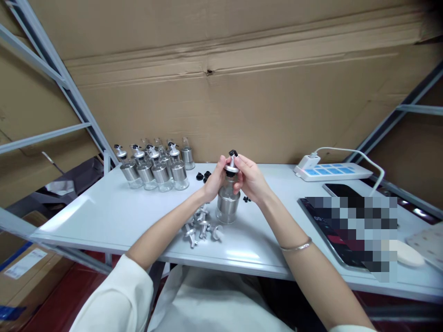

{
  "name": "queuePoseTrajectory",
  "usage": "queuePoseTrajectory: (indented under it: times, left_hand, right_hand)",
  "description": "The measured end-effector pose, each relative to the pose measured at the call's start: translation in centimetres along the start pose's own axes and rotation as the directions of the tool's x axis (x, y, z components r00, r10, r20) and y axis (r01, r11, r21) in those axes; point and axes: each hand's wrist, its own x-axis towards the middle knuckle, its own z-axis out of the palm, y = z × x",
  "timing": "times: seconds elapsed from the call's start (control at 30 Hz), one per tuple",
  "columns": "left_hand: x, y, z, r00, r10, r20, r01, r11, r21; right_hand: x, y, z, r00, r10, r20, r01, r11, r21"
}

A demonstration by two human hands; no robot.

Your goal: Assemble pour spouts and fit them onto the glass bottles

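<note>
A glass oil bottle (228, 207) with a metal sleeve stands upright on the table in front of me. On its mouth sits a silver pour spout (231, 167) with a black flip cap and a black seal below it. My left hand (215, 180) grips the spout from the left side. From the right, my right hand (254, 179) closes its fingers on the same spout, some of them lying along the bottle's neck. Loose silver spouts (203, 227) lie by the table's front edge. Black rubber seals (200, 176) are behind my left hand, small black caps (247, 199) right of the bottle.
Several bottles with spouts (161, 177) stand at the back left, with bottles without spouts (187, 154) behind them. A power strip (335, 171) with a plugged-in charger, a phone (341, 189) and a tablet (311, 216) lie at right. Cardboard (242, 110) closes off the back.
</note>
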Motion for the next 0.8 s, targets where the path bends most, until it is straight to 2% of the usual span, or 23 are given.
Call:
queuePoseTrajectory:
  times: [0.13,0.33,0.8]
  left_hand:
    - [-0.33,-0.30,-0.26,0.998,0.024,0.049,-0.027,0.998,0.055]
    - [-0.47,-0.40,-0.34,0.998,0.018,0.054,-0.021,0.998,0.057]
    - [-0.53,-0.51,-0.31,0.998,-0.060,-0.007,0.061,0.995,0.074]
  right_hand:
    - [0.10,0.30,-0.13,1.000,0.025,-0.004,-0.025,0.999,0.032]
    - [0.02,0.36,-0.11,1.000,0.019,-0.003,-0.019,1.000,0.022]
    - [0.20,0.64,-0.32,0.997,0.077,0.009,-0.077,0.995,0.057]
